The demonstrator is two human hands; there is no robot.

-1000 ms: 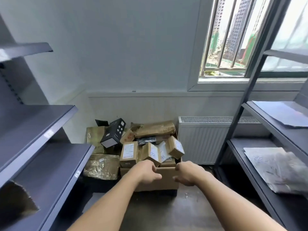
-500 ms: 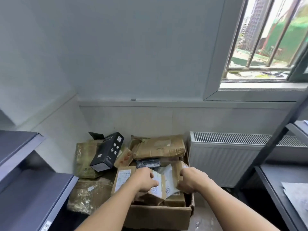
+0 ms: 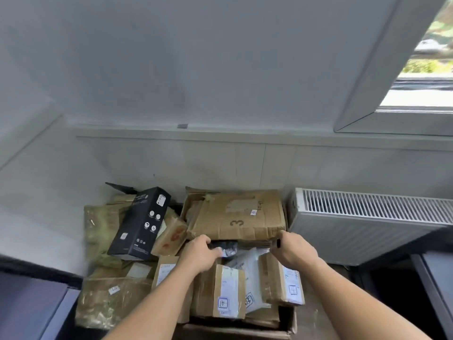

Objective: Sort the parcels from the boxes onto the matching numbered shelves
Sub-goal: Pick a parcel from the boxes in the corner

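Pale-walled corner, radiator [image 3: 367, 217] at right; a carton [image 3: 235, 334] on the floor holds heaped parcels; a black parcel [image 3: 226, 246] lies under flattened cardboard [image 3: 235, 214] marked 3, between the hands; left hand [image 3: 201, 253] grips its end; right hand [image 3: 291, 249] is curled, hold unclear; both were nearer, on the labelled boxes [image 3: 221, 290], half a second ago.

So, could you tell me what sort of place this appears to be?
Probably a small parcel-sorting storeroom: a cardboard box heaped with numbered parcels, dark shelving at both sides, and a radiator below a window.

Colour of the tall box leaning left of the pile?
Black box with white icons; head view.
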